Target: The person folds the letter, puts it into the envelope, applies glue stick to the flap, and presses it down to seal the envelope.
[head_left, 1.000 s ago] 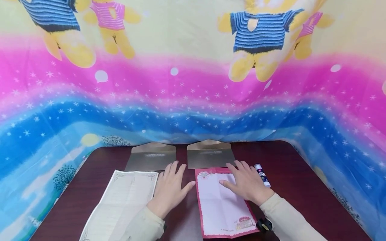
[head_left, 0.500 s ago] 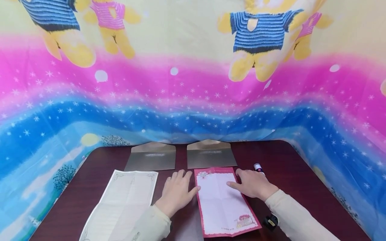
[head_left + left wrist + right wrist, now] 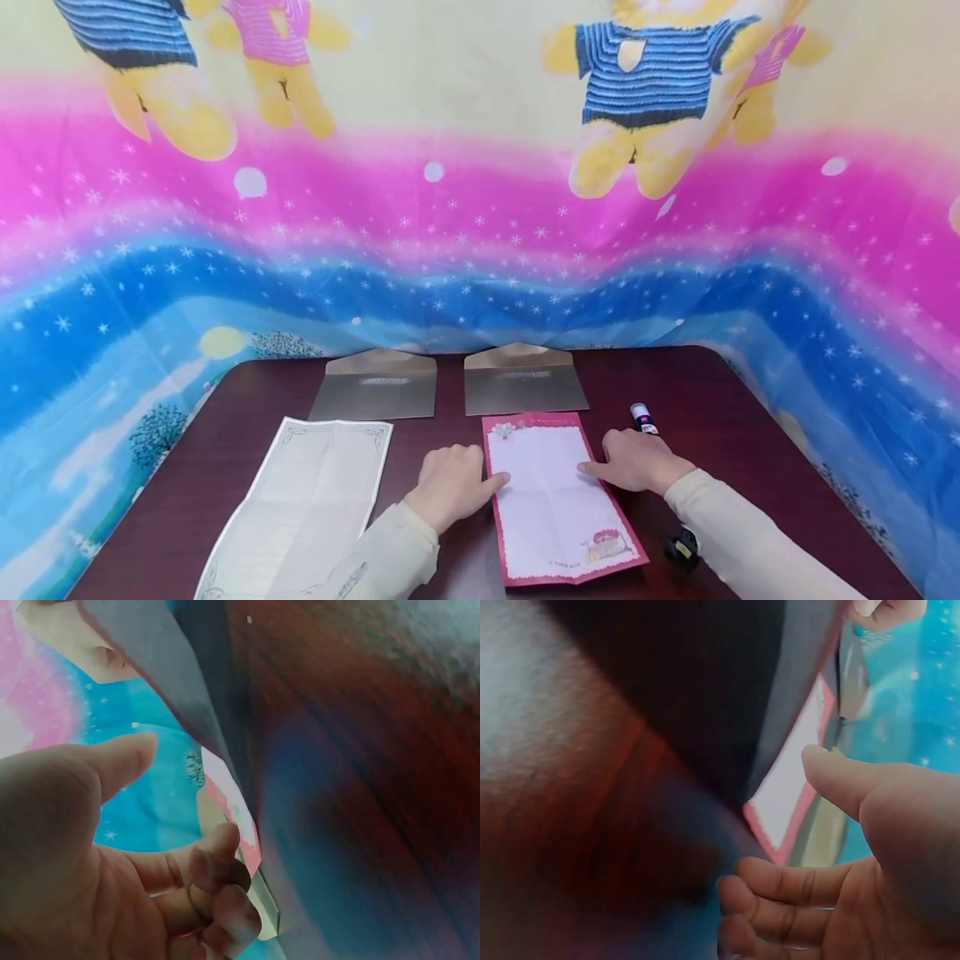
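Note:
A pink-bordered sheet of letter paper [image 3: 555, 508] with fold creases lies on the dark table, its near edge slightly raised. My left hand [image 3: 450, 483] is at its left side, the thumb overlapping the border in the head view. In the left wrist view, the fingers [image 3: 225, 900] are loosely bent and the thumb stands apart from them. On the right side, my right hand [image 3: 637, 460] has its thumb over the sheet's edge. The right wrist view shows a gap between that thumb and the bent fingers [image 3: 780, 889], with the sheet beyond.
A cream sheet of letter paper [image 3: 307, 500] lies at left, partly under the left sleeve. Two grey-brown envelopes [image 3: 375, 396] with raised flaps lie along the back. A glue stick [image 3: 642, 419] is behind the right hand. A printed curtain [image 3: 480, 208] surrounds the table.
Both hands have drawn nearer my body; the left moved right to the pink-bordered sheet's edge, the right moved outward from over it. Their fingers went from spread to bent.

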Demonstrator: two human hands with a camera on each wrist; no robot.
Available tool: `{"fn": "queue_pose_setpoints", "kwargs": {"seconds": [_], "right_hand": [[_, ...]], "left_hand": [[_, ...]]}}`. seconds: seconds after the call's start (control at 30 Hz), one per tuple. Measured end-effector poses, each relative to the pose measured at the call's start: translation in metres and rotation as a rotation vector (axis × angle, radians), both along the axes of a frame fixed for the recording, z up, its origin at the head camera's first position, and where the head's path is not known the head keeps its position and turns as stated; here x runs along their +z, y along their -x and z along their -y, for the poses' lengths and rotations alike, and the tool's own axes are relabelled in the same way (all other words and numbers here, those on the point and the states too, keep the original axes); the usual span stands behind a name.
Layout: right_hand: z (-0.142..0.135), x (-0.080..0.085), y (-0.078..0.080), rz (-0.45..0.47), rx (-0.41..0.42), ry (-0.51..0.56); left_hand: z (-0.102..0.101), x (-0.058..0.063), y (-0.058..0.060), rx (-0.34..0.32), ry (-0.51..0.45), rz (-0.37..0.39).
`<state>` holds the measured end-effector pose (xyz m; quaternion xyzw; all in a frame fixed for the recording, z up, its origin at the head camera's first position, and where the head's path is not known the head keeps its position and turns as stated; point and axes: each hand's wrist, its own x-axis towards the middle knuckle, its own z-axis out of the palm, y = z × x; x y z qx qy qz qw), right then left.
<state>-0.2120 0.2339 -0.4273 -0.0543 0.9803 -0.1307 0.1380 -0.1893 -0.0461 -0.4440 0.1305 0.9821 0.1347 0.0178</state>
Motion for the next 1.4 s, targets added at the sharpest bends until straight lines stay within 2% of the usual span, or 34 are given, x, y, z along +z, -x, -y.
{"fn": "queue_pose_setpoints", "kwargs": {"seconds": [0.23,0.53,0.7,0.97,1.2,1.4], "right_hand": [[-0.002,-0.005,0.001,0.021,-0.009,0.010],[-0.007,-0.016,0.003,0.005,-0.049,0.115],[-0.010,-0.020,0.005,0.033,-0.043,0.236],[-0.015,-0.015,0.007,0.114,0.072,0.459],[-0.018,-0.018,0.014,0.193,0.034,0.602],[-0.027,-0.025,0.014,0.222,0.080,0.718]], "left_hand": [[0.000,-0.005,0.004,-0.024,-0.035,0.091],[-0.001,-0.012,0.010,-0.019,-0.161,0.126],[-0.003,-0.014,0.011,-0.027,-0.185,0.148],[-0.005,-0.013,0.010,-0.023,-0.183,0.131],[-0.001,-0.010,0.010,-0.015,-0.157,0.137],[0.003,-0.010,0.008,-0.036,-0.121,0.117]]}}
